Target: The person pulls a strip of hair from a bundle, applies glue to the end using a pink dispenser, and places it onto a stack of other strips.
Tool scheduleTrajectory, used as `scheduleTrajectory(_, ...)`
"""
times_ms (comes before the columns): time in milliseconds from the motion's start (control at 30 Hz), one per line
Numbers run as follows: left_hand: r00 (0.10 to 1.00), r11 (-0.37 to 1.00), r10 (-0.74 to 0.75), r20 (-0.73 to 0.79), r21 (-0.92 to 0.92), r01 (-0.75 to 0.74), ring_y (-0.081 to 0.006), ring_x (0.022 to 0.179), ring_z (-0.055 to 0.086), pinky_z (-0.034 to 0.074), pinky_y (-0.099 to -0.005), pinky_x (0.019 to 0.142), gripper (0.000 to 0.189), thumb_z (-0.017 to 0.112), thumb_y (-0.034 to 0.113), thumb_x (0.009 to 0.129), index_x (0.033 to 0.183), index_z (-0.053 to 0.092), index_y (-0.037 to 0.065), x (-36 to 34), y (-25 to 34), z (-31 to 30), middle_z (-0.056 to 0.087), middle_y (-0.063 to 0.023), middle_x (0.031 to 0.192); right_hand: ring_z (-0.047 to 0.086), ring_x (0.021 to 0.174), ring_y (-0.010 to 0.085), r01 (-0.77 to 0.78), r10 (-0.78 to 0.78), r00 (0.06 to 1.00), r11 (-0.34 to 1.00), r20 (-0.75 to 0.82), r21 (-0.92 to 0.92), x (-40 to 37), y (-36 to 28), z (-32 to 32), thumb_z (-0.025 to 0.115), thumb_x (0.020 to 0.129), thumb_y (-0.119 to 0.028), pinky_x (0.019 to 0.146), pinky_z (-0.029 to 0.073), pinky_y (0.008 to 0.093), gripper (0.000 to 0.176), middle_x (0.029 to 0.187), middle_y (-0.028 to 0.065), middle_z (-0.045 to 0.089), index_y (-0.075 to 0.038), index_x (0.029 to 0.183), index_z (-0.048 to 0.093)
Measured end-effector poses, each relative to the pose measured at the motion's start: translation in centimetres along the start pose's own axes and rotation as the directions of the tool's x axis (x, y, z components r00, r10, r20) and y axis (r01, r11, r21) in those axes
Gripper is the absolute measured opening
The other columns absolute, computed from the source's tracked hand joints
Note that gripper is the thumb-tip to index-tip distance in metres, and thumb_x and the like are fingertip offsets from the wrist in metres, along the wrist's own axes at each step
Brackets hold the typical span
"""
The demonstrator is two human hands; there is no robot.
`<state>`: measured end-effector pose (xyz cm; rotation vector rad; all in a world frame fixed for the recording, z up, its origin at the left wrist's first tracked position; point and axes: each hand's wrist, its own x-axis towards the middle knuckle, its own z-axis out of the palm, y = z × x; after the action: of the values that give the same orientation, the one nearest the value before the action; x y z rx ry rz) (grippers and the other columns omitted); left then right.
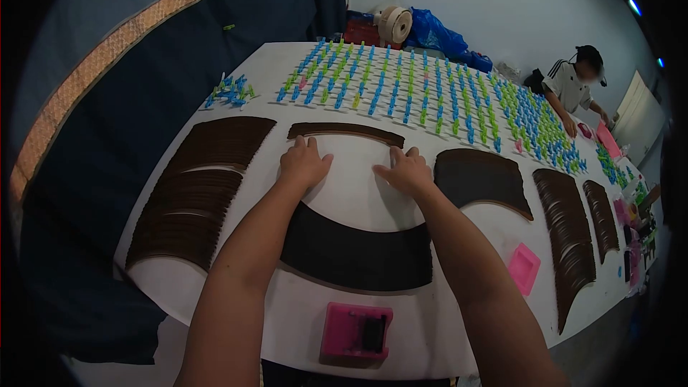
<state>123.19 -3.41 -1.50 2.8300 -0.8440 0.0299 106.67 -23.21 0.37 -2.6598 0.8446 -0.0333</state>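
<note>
A short stack of curved dark brown strips (346, 130) lies across the white table ahead of me. My left hand (304, 163) rests its fingertips at the stack's near edge on the left, thumb held apart. At the right end, my right hand (406, 170) touches the strips with its fingers, its thumb spread inward. Neither hand is wrapped around anything. Between my forearms lies a wide, curved black band of strips (358, 252), partly covered by the arms. Another dark curved stack (481, 180) sits just right of my right hand.
Brown strip stacks (188, 204) line the left side; more (570, 236) lie right. A pink holder with a black part (357, 331) stands near the front edge, and a pink tray (524, 269) lies right. Blue and green clips (390, 86) fill the back. A person (573, 89) works at far right.
</note>
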Motion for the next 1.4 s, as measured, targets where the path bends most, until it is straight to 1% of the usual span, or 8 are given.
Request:
scheduleTrajectory(200, 0.995, 1.0, -0.018, 0.097, -0.018, 0.02, -0.0431, 0.139, 0.058, 0.049, -0.0503, 0.114, 0.084, 0.056, 0.057, 0.103, 0.161, 0.04, -0.001, 0.2, 0.0, -0.6, 0.032, -0.0285, 0.171, 0.055, 0.137, 0.0446, -0.006, 0.006, 1.0, 1.0, -0.006, -0.01, -0.1, -0.1, 0.1, 0.067, 0.093, -0.065, 0.111, 0.049, 0.0506, 0.079, 0.145, 0.0259, 0.052, -0.017, 0.155, 0.053)
scheduleTrajectory(433, 0.997, 0.999, -0.033, 0.076, -0.02, 0.035, -0.0403, 0.14, 0.058, 0.051, -0.0489, 0.113, 0.081, 0.058, 0.058, 0.102, 0.16, 0.044, 0.002, 0.4, -0.2, -0.1, 0.032, -0.0272, 0.171, 0.056, 0.137, 0.0445, 0.043, -0.044, 0.999, 0.999, -0.008, -0.025, -0.1, 1.3, 0.5, 0.07, 0.093, -0.064, 0.113, 0.048, 0.0505, 0.082, 0.145, 0.0261, 0.053, -0.013, 0.155, 0.054)
scheduleTrajectory(533, 0.993, 0.998, -0.028, 0.116, -0.054, 0.035, -0.04, 0.146, 0.052, 0.047, -0.0483, 0.117, 0.082, 0.058, 0.058, 0.102, 0.161, 0.043, 0.003, 0.1, -0.5, -0.2, 0.031, -0.0264, 0.172, 0.061, 0.129, 0.0395, 0.119, -0.119, 0.993, 0.993, -0.005, 0.006, -2.7, 2.3, -0.2, 0.076, 0.096, -0.052, 0.108, 0.052, 0.0477, 0.067, 0.141, 0.0244, 0.057, -0.009, 0.146, 0.062)
scheduleTrajectory(600, 0.992, 0.999, 0.0, 0.124, -0.038, 0.005, -0.0398, 0.149, 0.046, 0.041, -0.0489, 0.122, 0.082, 0.06, 0.058, 0.101, 0.16, 0.044, 0.003, -0.1, -0.9, 0.0, 0.031, -0.0257, 0.172, 0.064, 0.125, 0.0376, 0.405, -0.39, 0.914, 0.871, -0.11, 0.28, -8.6, 2.5, -1.8, 0.08, 0.095, -0.038, 0.103, 0.054, 0.0442, 0.049, 0.132, 0.0224, 0.062, -0.007, 0.131, 0.071)
scheduleTrajectory(667, 0.99, 0.999, 0.024, 0.141, -0.03, -0.02, -0.0396, 0.148, 0.047, 0.04, -0.0501, 0.122, 0.079, 0.062, 0.055, 0.1, 0.158, 0.047, 0.004, -0.7, -1.3, -0.3, 0.033, -0.0246, 0.171, 0.067, 0.114, 0.0344, 0.424, -0.45, 0.893, 0.821, -0.023, 0.382, -15.2, 1.7, -3.7, 0.083, 0.093, -0.026, 0.095, 0.057, 0.0409, 0.036, 0.125, 0.0177, 0.065, -0.006, 0.121, 0.072)
scheduleTrajectory(733, 0.985, 0.998, 0.061, 0.159, -0.02, -0.058, -0.0394, 0.146, 0.048, 0.038, -0.0513, 0.122, 0.076, 0.064, 0.053, 0.099, 0.157, 0.049, 0.005, -1.6, -1.5, -0.8, 0.036, -0.0235, 0.169, 0.066, 0.108, 0.0337, 0.617, -0.626, 0.776, 0.731, -0.076, 0.291, -19.6, 3.8, -3.2, 0.085, 0.09, -0.024, 0.092, 0.057, 0.0413, 0.031, 0.116, 0.0133, 0.066, -0.006, 0.11, 0.07)
scheduleTrajectory(1000, 0.945, 0.925, 0.273, -0.181, -0.221, -0.309, -0.0368, 0.125, 0.059, 0.044, -0.0521, 0.107, 0.038, 0.072, 0.034, 0.094, 0.121, 0.074, 0.007, -11.1, -2.1, -2.7, 0.073, -0.0122, 0.125, 0.065, 0.103, 0.0319, 0.62, -0.598, 0.748, 0.784, -0.288, -0.019, -25.5, 8.2, 1.8, 0.087, 0.084, -0.017, 0.089, 0.057, 0.0414, 0.028, 0.11, 0.0099, 0.066, -0.01, 0.104, 0.07)
scheduleTrajectory(1400, 0.82, 0.752, 0.491, -0.295, -0.33, -0.57, -0.0336, 0.108, 0.066, 0.048, -0.0465, 0.1, 0.021, 0.074, 0.022, 0.095, 0.109, 0.078, 0.006, -25.1, 1.3, -6.9, 0.077, -0.0113, 0.108, 0.066, 0.096, 0.0289, 0.663, -0.685, 0.596, 0.714, -0.419, -0.225, -26.3, 8.5, 2.2, 0.073, 0.087, -0.008, 0.083, 0.057, 0.041, 0.009, 0.103, 0.007, 0.069, -0.008, 0.096, 0.069)
